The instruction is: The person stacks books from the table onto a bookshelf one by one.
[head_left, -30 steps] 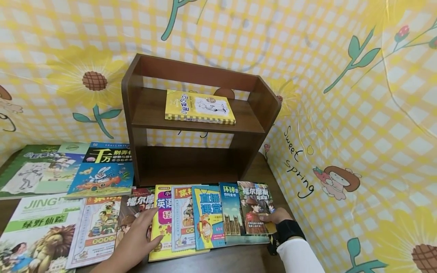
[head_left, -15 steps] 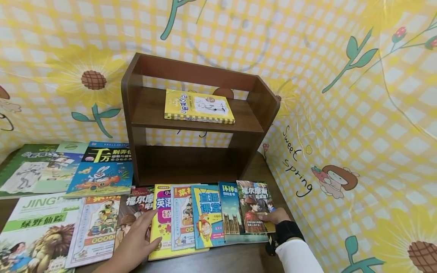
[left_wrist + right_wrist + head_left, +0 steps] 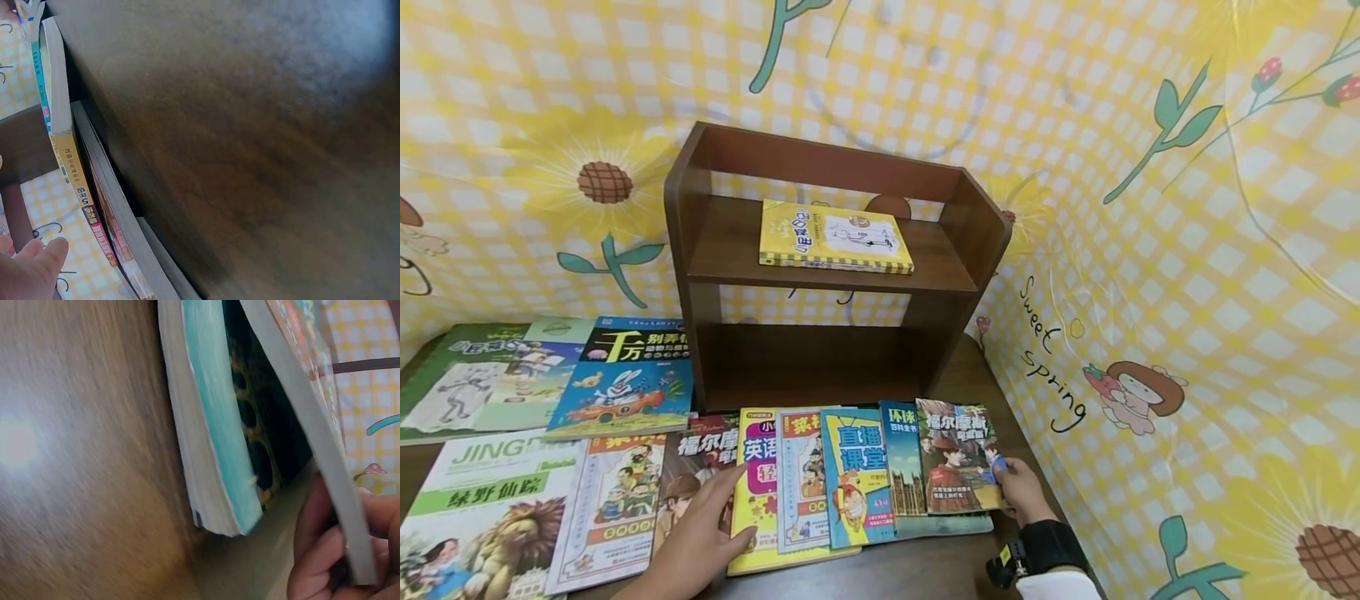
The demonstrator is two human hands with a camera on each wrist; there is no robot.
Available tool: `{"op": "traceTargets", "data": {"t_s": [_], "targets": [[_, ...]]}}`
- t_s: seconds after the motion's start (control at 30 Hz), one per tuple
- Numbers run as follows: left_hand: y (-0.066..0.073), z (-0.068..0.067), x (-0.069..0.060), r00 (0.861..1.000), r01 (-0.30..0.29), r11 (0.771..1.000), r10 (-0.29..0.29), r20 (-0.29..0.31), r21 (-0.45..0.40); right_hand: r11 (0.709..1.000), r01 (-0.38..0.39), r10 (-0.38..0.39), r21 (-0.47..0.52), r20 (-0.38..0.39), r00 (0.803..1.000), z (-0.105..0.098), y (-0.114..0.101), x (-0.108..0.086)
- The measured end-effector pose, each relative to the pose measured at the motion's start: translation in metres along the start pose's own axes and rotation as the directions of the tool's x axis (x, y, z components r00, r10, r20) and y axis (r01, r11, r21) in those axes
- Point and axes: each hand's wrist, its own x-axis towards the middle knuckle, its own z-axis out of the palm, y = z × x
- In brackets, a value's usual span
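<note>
My right hand (image 3: 1026, 492) pinches the right edge of a detective book (image 3: 951, 454), thumb on the cover. In the right wrist view, fingers (image 3: 319, 565) curl round this book (image 3: 312, 422), its right side raised off a thicker teal-edged book (image 3: 219, 444). My left hand (image 3: 696, 533) lies with loose fingers over a brown-covered book (image 3: 681, 483) and beside a yellow book (image 3: 756, 546). The left wrist view shows only some fingertips (image 3: 53, 256), apart from the yellow spine (image 3: 84, 194). Between the hands, a comic book (image 3: 801, 483) and a blue book (image 3: 857, 475) overlap.
A brown two-tier bookshelf (image 3: 835, 308) stands behind the row, a yellow book (image 3: 835, 237) lying on its upper shelf. More books, including a green one (image 3: 497, 479) and a blue rabbit one (image 3: 621, 396), cover the table's left. A yellow checked cloth (image 3: 1075, 292) hangs behind and right.
My right hand has slid rightward from the detective book's front to its right edge, and the book has turned and lifted slightly. My left hand has stayed nearly still.
</note>
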Motion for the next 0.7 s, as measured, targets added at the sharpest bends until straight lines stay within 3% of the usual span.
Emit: {"op": "traceTargets", "data": {"t_s": [0.07,0.13,0.37,0.57,0.7], "targets": [[0.001,0.0,0.0,1.0,0.005,1.0,-0.005,-0.003,-0.002,0.999,-0.018,0.02,0.036,-0.06,0.998,0.008,0.007,0.004],[0.002,0.0,0.0,1.0,0.012,1.0,-0.012,-0.006,-0.005,0.997,-0.024,0.029,0.076,-0.074,0.997,0.012,0.011,0.004],[0.005,0.001,0.001,0.999,0.038,0.999,-0.038,-0.005,-0.027,0.968,-0.042,0.033,0.247,0.041,0.999,0.013,0.012,-0.009],[0.005,0.001,0.005,0.998,0.058,0.993,-0.058,0.006,-0.105,0.965,-0.007,-0.016,0.26,0.087,0.996,0.024,0.009,-0.016],[0.005,0.0,0.008,0.994,0.106,0.97,-0.1,0.04,-0.217,0.97,0.02,-0.055,0.241,0.141,0.989,0.032,0.004,-0.019]]}}
